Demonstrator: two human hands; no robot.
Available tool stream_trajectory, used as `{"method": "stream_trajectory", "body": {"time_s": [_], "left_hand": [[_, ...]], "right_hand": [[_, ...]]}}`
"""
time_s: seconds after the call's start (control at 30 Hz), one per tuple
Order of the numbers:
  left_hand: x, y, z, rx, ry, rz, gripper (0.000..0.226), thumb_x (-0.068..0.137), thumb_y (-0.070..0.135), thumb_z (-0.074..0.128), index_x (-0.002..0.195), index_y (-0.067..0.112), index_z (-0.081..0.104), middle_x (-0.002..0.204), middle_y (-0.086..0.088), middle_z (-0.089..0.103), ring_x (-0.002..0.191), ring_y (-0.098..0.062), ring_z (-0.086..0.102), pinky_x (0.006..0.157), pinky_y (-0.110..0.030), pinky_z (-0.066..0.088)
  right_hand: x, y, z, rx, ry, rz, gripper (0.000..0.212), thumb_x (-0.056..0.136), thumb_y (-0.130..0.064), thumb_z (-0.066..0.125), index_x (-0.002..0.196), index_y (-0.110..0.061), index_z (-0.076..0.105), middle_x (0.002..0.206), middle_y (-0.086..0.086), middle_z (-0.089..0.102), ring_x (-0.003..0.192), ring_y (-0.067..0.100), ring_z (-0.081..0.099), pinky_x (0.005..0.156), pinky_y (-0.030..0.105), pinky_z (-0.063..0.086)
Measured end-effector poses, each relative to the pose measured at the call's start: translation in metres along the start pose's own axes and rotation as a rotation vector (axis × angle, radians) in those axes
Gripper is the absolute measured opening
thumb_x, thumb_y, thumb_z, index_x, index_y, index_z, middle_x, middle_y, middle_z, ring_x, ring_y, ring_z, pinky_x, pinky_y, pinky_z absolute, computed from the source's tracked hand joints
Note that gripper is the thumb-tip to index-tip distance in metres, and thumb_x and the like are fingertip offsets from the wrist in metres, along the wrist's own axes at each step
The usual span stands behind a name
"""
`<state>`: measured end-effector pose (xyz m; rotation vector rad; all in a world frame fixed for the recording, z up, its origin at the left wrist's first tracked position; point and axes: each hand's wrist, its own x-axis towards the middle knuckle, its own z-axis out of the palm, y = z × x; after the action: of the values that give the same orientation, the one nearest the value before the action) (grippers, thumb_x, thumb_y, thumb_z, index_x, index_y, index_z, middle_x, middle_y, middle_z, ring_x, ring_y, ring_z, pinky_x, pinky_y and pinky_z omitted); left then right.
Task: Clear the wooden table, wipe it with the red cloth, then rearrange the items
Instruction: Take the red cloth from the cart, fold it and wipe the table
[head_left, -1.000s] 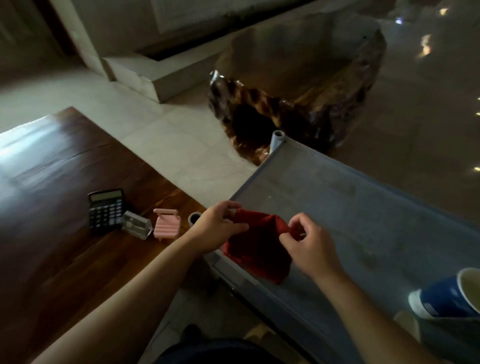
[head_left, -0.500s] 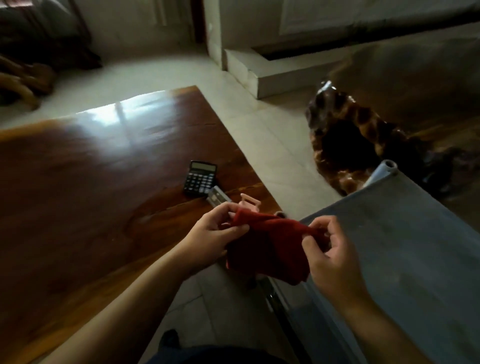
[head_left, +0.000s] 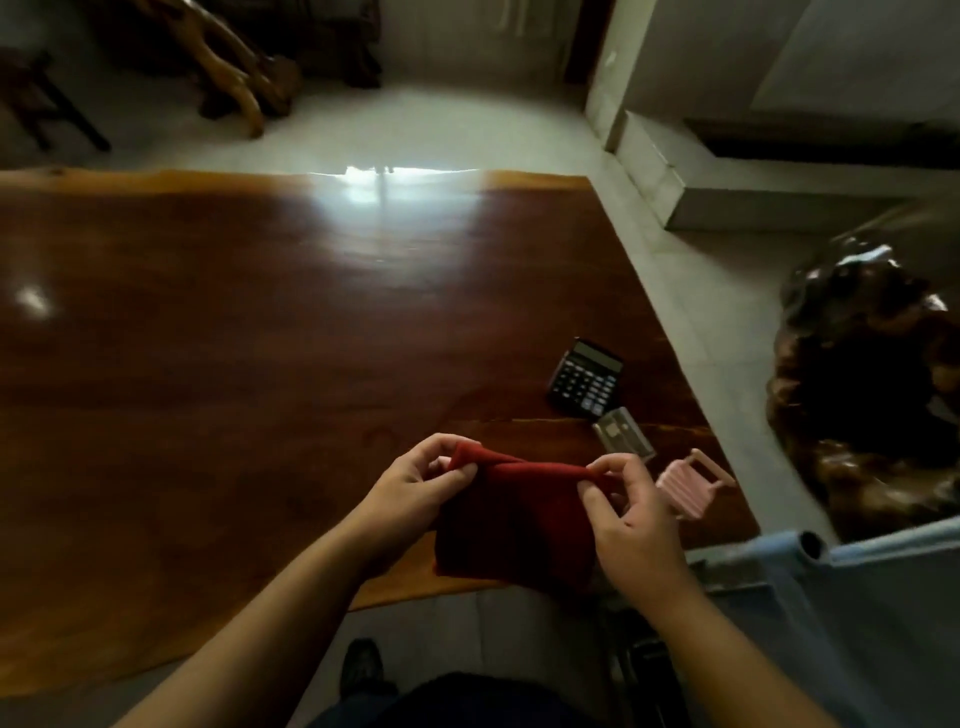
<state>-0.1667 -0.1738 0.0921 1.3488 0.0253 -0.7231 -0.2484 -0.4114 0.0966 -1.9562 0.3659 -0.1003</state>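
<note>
Low in the centre of the frame, the left hand (head_left: 415, 480) and right hand (head_left: 631, 512) pinch the top corners of the dark red cloth (head_left: 514, 525), hanging folded and smooth over the wooden table (head_left: 234, 364) edge

On the table (head_left: 260, 338), the calculator (head_left: 587, 378) lies toward 2 o'clock near the right edge, with the clear case (head_left: 623, 434) just beside it at its 5 o'clock. The toy bench (head_left: 691, 483) sits further along at 4 o'clock. The cloth (head_left: 514, 519) hangs over the near edge at 6 o'clock.
</note>
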Motion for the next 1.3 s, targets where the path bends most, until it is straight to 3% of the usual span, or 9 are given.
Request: {"method": "stream_trajectory", "body": {"time_s": [0.17, 0.47, 0.63, 0.77, 0.87, 0.97, 1.03, 1.13, 1.3], "left_hand": [[0.006, -0.003, -0.09, -0.063, 0.073, -0.091, 0.017, 0.093, 0.024, 0.066, 0.108, 0.028, 0.073, 0.112, -0.011, 0.07, 0.092, -0.024, 0.075, 0.074, -0.036, 0.06], [0.052, -0.027, -0.156, -0.071, 0.172, -0.228, 0.013, 0.093, 0.028, 0.068, 0.104, 0.029, 0.074, 0.112, -0.012, 0.072, 0.094, -0.025, 0.075, 0.072, -0.036, 0.061], [0.103, -0.038, -0.141, -0.002, 0.239, -0.244, 0.009, 0.094, 0.015, 0.065, 0.1, 0.02, 0.07, 0.091, -0.005, 0.073, 0.066, -0.008, 0.07, 0.051, -0.021, 0.05], [0.148, -0.055, -0.121, 0.032, 0.287, -0.315, 0.019, 0.09, 0.009, 0.061, 0.096, 0.024, 0.07, 0.102, -0.007, 0.075, 0.088, -0.019, 0.069, 0.068, -0.034, 0.055], [0.175, -0.067, -0.112, 0.057, 0.349, -0.35, 0.031, 0.089, 0.007, 0.063, 0.116, 0.02, 0.067, 0.11, -0.008, 0.071, 0.097, -0.025, 0.069, 0.084, -0.046, 0.059], [0.177, -0.071, -0.114, 0.434, 0.362, -0.327, 0.063, 0.087, 0.024, 0.071, 0.145, 0.022, 0.047, 0.126, -0.001, 0.063, 0.11, -0.022, 0.064, 0.09, -0.038, 0.055], [0.165, -0.073, -0.12, 0.654, 0.36, -0.302, 0.072, 0.084, 0.036, 0.074, 0.148, 0.025, 0.043, 0.139, -0.004, 0.058, 0.121, -0.023, 0.059, 0.098, -0.035, 0.05], [0.129, -0.082, -0.13, 0.839, 0.419, -0.295, 0.075, 0.082, 0.04, 0.076, 0.148, 0.027, 0.042, 0.145, -0.006, 0.052, 0.13, -0.023, 0.053, 0.108, -0.038, 0.044], [0.06, -0.097, -0.153, 1.023, 0.566, -0.426, 0.082, 0.084, 0.045, 0.074, 0.153, 0.025, 0.034, 0.151, -0.006, 0.043, 0.14, -0.027, 0.038, 0.113, -0.044, 0.038]], "right_hand": [[0.031, -0.016, 0.091, 0.01, -0.065, 0.115, 0.022, 0.099, -0.025, 0.063, 0.095, -0.046, 0.06, 0.098, -0.001, 0.069, 0.082, 0.009, 0.071, 0.065, 0.041, 0.065], [0.085, 0.0, 0.164, -0.082, -0.032, 0.24, 0.014, 0.099, -0.026, 0.063, 0.098, -0.04, 0.062, 0.103, -0.002, 0.066, 0.083, 0.017, 0.071, 0.068, 0.042, 0.065], [0.129, 0.029, 0.166, -0.195, 0.025, 0.288, 0.013, 0.094, -0.023, 0.068, 0.092, -0.035, 0.063, 0.099, -0.007, 0.064, 0.096, 0.019, 0.065, 0.082, 0.042, 0.059], [0.167, 0.055, 0.158, -0.232, 0.068, 0.351, 0.01, 0.09, -0.021, 0.071, 0.096, -0.029, 0.069, 0.092, -0.009, 0.065, 0.092, 0.017, 0.065, 0.088, 0.042, 0.057], [0.187, 0.072, 0.154, -0.27, 0.068, 0.353, 0.025, 0.092, -0.022, 0.068, 0.118, -0.023, 0.069, 0.112, 0.002, 0.069, 0.105, 0.021, 0.065, 0.095, 0.037, 0.053], [0.19, 0.085, 0.156, -0.378, 0.042, 0.268, 0.051, 0.095, -0.022, 0.063, 0.144, -0.017, 0.053, 0.138, 0.01, 0.058, 0.123, 0.024, 0.057, 0.102, 0.034, 0.045], [0.185, 0.09, 0.164, -0.442, -0.015, 0.131, 0.053, 0.096, -0.023, 0.061, 0.147, -0.014, 0.049, 0.145, 0.011, 0.053, 0.133, 0.026, 0.05, 0.108, 0.035, 0.04], [0.171, 0.099, 0.18, -0.473, -0.236, -0.012, 0.056, 0.098, -0.032, 0.058, 0.151, -0.016, 0.045, 0.156, 0.01, 0.044, 0.148, 0.025, 0.03, 0.119, 0.039, 0.026], [0.159, 0.118, 0.206, -0.759, -0.457, -0.063, 0.08, 0.094, -0.068, 0.034, 0.161, -0.032, 0.008, 0.171, 0.003, -0.002, 0.155, 0.028, -0.013, 0.123, 0.049, -0.007]]}}
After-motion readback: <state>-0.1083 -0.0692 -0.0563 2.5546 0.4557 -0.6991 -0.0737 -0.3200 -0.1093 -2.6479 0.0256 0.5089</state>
